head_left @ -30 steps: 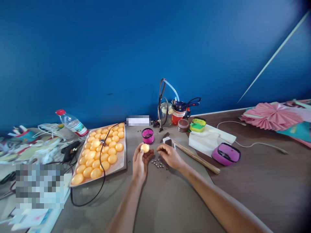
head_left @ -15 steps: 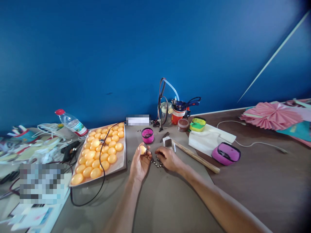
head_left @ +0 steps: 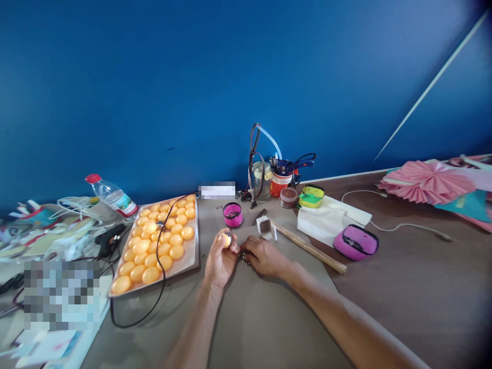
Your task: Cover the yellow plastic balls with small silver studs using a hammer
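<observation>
My left hand (head_left: 220, 266) is closed around an orange ball (head_left: 226, 239), which looks like a ping-pong ball and has small dark, shiny beads on its right side. Close beside it, my right hand (head_left: 265, 256) rests low over the table with its fingers curled together. Small metallic beads (head_left: 243, 254) show at its fingertips, and others may be hidden under the hand. Whatever the fingers pinch is too small to make out. Just behind the ball stands a round pink container (head_left: 232, 216) with small dark bits inside.
At left lies a tray (head_left: 197, 246) of orange balls, a black cable (head_left: 164, 277) across it. Right of my hands are a wooden handle (head_left: 311, 246), a white cloth (head_left: 319, 223) and a purple container (head_left: 355, 242). A jar (head_left: 262, 182) and an orange cup (head_left: 280, 185) stand near the wall.
My right hand has moved slightly left, drawing in the loose beads, which are now mostly covered. The ball has turned a little in my left hand, showing more of its beaded side.
</observation>
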The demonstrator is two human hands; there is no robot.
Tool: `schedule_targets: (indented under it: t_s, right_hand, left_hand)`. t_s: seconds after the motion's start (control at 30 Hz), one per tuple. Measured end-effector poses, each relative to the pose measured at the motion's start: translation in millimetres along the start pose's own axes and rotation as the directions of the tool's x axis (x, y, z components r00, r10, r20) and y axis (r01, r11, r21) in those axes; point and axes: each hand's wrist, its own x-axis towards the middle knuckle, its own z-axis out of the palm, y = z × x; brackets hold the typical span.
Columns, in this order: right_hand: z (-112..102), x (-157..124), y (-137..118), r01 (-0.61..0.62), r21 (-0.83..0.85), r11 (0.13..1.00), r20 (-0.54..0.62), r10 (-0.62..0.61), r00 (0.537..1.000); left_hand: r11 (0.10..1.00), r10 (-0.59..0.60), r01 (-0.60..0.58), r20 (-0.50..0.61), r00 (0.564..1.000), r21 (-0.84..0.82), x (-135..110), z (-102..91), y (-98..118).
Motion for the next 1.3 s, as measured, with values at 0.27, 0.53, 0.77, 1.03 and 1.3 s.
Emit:
schedule_targets:
  t_s: [0.27, 0.53, 0.77, 1.03, 1.3]
  right_hand:
    - [1, 0, -1, 0.005, -0.115, 0.993, 0.060, 0.002, 0.998]
    - [4, 0, 4, 0.015, 0.180, 0.984, -0.178, 0.017, 0.984]
    - [7, 2, 13, -0.025, 0.191, 0.981, -0.292, 0.082, 0.953]
    - [11, 4, 20, -0.012, 0.115, 0.993, -0.419, 0.060, 0.906]
    - [-9, 0, 24, -0.300, -0.245, 0.922, -0.541, 0.127, 0.832]
  left_hand:
    - [0.993, -0.066, 0.064, -0.019, 0.998, -0.096, 0, 4.0, 4]
    - [0.998, -0.020, 0.014, -0.109, 0.994, -0.058, 5, -3.2, 3]
    - [0.999, -0.021, 0.016, -0.106, 0.994, -0.045, 8, -8.8, 0]
    - [0.998, -0.044, 0.038, -0.150, 0.988, -0.048, 7, -6.9, 0]
    - [0.998, -0.050, 0.043, -0.150, 0.987, -0.048, 6, -5.4, 0]
